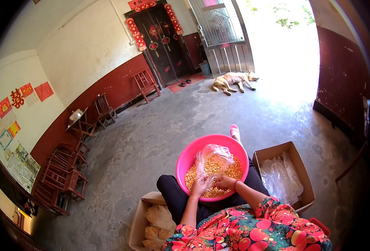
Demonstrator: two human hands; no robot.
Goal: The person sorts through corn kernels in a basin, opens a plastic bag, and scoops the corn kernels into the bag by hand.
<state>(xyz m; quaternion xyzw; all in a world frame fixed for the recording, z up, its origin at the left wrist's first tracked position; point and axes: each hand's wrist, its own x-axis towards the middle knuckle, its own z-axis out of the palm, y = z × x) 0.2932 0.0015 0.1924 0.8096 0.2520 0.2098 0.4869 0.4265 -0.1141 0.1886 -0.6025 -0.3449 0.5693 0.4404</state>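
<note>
A pink basin [183, 157] rests on my lap, holding a layer of yellow corn-like kernels [233, 170]. Over the kernels lies a clear plastic bag [201, 161], spread in a loop. My left hand [199, 186] is closed on the bag's edge at the basin's near left side. Just to its right, my right hand [226, 183] has curled fingers at the bag's near edge, low over the kernels; its fingertips are partly hidden.
At my right stands a cardboard box [308, 184] of clear plastic bags [279, 178]. Another cardboard box [137, 224] at my left holds filled bags [158, 217]. A dog [233, 80] lies near the open door [222, 33]. Wooden chairs [70, 180] line the left wall.
</note>
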